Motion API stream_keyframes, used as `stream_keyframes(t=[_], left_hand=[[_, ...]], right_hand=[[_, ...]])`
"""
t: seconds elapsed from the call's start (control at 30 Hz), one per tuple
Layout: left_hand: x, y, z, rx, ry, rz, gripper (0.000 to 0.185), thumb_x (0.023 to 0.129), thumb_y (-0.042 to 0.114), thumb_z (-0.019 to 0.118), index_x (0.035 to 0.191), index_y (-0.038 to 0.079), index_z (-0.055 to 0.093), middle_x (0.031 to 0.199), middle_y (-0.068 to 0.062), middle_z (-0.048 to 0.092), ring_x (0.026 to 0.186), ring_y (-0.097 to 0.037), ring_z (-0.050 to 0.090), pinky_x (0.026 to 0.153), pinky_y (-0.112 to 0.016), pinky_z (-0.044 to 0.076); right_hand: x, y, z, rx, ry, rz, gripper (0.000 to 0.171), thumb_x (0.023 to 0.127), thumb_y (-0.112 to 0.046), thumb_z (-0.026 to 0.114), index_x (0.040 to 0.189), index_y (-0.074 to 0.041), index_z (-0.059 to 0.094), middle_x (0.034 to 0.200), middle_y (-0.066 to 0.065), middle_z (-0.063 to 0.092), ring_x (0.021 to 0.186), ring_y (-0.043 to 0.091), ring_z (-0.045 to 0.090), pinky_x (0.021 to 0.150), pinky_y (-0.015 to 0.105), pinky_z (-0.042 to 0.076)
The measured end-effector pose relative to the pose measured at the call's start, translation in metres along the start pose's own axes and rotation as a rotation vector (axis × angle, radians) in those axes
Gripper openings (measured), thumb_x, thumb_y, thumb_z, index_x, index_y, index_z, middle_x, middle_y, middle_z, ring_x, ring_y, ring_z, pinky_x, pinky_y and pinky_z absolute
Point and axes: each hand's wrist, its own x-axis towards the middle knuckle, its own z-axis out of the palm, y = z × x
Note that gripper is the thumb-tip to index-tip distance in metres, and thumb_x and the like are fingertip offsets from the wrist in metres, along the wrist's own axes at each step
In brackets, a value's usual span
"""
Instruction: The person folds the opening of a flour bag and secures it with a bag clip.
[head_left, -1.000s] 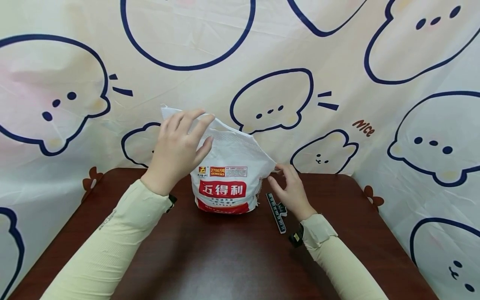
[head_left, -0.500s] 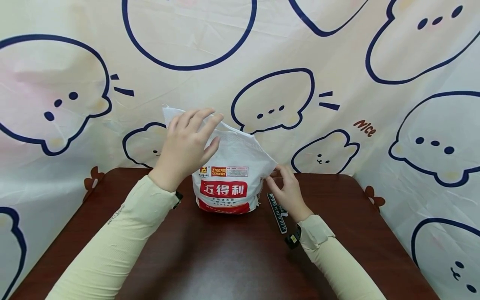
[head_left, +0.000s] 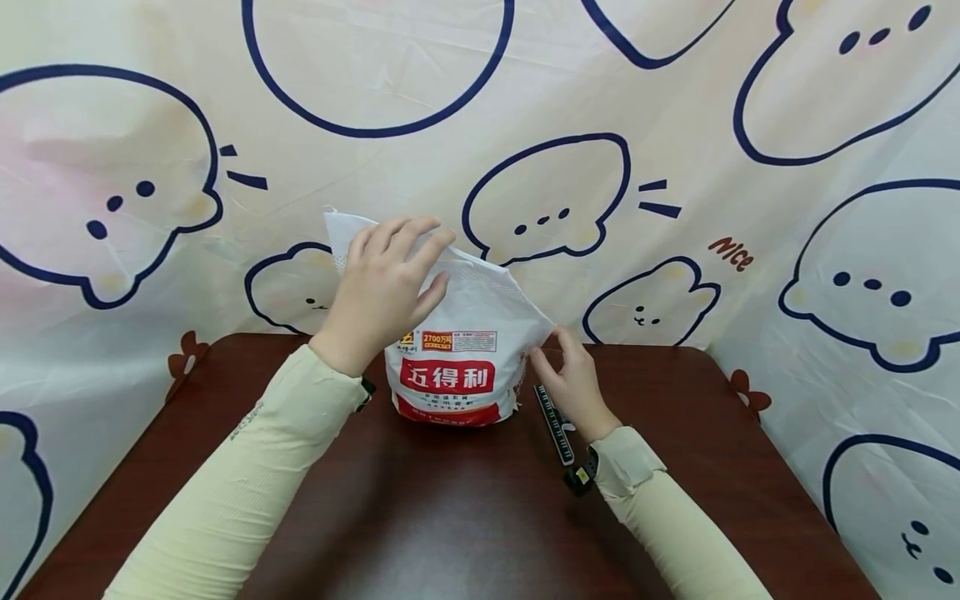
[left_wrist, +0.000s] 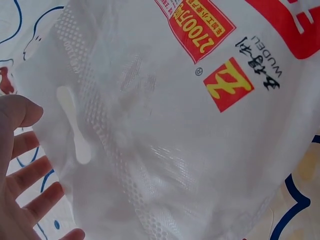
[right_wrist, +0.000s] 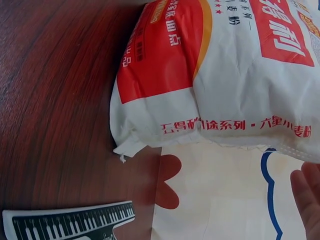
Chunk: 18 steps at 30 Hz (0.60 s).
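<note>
A white bag point(head_left: 457, 333) with a red label stands upright at the back middle of the dark wooden table point(head_left: 450, 508). My left hand point(head_left: 382, 287) lies on its upper left flap, fingers straight over the top edge, thumb on the front. The left wrist view shows the bag's white weave point(left_wrist: 165, 130) close up and my spread fingers point(left_wrist: 27, 182) at its edge. My right hand point(head_left: 566, 371) pinches the bag's right top corner. In the right wrist view the bag's bottom point(right_wrist: 200, 100) rests on the table and one fingertip point(right_wrist: 306, 195) shows at the right.
A black sealing clip printed with piano keys point(head_left: 555, 425) lies on the table just right of the bag, under my right hand; it also shows as the clip point(right_wrist: 70, 222) in the right wrist view. A cartoon-print cloth point(head_left: 675, 125) hangs behind and to the right.
My left hand has slid a little to the right along the bag's top. My right hand has moved slightly left, closer in on the bag's corner. The bag stays in place.
</note>
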Motion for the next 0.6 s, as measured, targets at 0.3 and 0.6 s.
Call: stream_keyframes(t=[0.3,0.6], left_hand=[[0.004,0.002,0.006,-0.008,-0.011,-0.007,0.038,0.093,0.022,0.069,0.13,0.012,0.064,0.136,-0.016,0.058,0.13,-0.038,0.047,0.11,-0.072,0.024],[0.011,0.004,0.01,-0.026,0.015,0.041,0.03,0.094,0.013,0.067,0.123,0.008,0.068,0.126,-0.016,0.064,0.124,-0.036,0.054,0.116,-0.066,0.024]], right_hand=[[0.002,-0.003,0.005,0.046,0.029,0.078,0.033,0.1,-0.016,0.064,0.129,-0.004,0.054,0.125,0.015,0.066,0.112,0.033,0.064,0.091,0.052,0.056],[0.004,-0.004,0.01,0.096,0.074,0.137,0.029,0.099,-0.017,0.066,0.124,-0.006,0.057,0.124,0.013,0.068,0.109,0.028,0.066,0.091,0.048,0.056]])
